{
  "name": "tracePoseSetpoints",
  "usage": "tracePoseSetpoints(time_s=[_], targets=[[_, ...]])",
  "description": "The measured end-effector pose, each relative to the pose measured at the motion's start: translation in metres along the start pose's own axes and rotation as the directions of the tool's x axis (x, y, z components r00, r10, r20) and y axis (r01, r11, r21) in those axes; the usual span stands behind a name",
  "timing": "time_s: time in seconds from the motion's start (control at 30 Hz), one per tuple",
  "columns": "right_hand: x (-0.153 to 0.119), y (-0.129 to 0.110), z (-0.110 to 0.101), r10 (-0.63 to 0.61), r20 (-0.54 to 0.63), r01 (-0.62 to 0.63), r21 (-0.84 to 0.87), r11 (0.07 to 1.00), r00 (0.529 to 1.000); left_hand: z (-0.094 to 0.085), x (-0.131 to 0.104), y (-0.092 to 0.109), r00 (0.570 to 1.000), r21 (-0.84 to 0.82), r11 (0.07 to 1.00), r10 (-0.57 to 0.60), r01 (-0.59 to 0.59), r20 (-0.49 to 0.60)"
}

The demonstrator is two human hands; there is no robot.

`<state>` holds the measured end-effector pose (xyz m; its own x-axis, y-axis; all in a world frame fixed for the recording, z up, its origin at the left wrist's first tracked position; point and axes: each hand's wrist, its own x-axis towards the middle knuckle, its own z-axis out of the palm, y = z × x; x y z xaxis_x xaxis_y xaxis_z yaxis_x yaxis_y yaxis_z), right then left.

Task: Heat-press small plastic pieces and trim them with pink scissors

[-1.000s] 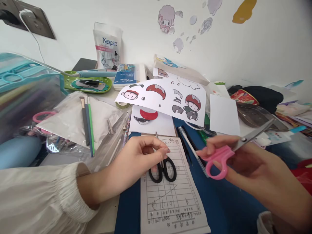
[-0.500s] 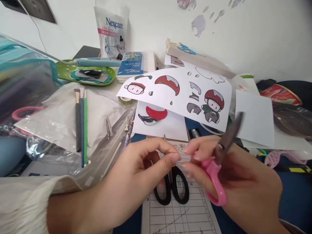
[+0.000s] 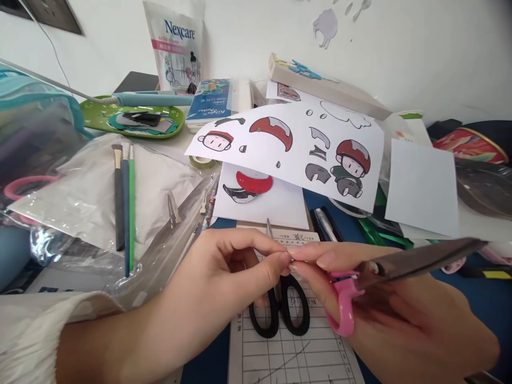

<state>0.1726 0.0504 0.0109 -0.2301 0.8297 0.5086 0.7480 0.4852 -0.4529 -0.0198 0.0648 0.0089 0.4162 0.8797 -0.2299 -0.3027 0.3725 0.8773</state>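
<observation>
at the left, three brushes [image 3: 126, 213] are lying side by side on a white packet [image 3: 76, 200], a layout likely suiting easy picking. toward the middle, the left hand [image 3: 228, 272] is pinching narrowly, thumb to forefinger, on what seems a tiny scrap [image 3: 292, 260], too small to make out. behind it, black scissors [image 3: 296, 325] are showing over a form pad [image 3: 264, 354]. at the right, the right hand [image 3: 408, 314] is bringing fingertips to that scrap while holding pink scissors [image 3: 346, 309], blades pointing right, apparently to free the pinch.
</observation>
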Motion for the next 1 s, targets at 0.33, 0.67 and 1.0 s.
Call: tracePoseSetpoints(time_s=[0.33,0.67,1.0], targets=[[0.011,-0.004,-0.002,0.095,0.003,-0.093,0.227,0.970,0.996,0.001,0.002,0.000,0.996,0.226,0.973,0.051,-0.034,-0.070],[0.012,-0.005,0.006,-0.083,0.179,0.066,0.099,0.993,0.980,0.000,-0.008,-0.003,0.983,0.154,0.981,0.136,-0.117,-0.120],[-0.013,-0.013,0.012,0.031,-0.123,0.000,0.250,0.968,0.992,0.001,-0.008,-0.004,0.992,0.156,0.984,0.094,-0.081,-0.078]])
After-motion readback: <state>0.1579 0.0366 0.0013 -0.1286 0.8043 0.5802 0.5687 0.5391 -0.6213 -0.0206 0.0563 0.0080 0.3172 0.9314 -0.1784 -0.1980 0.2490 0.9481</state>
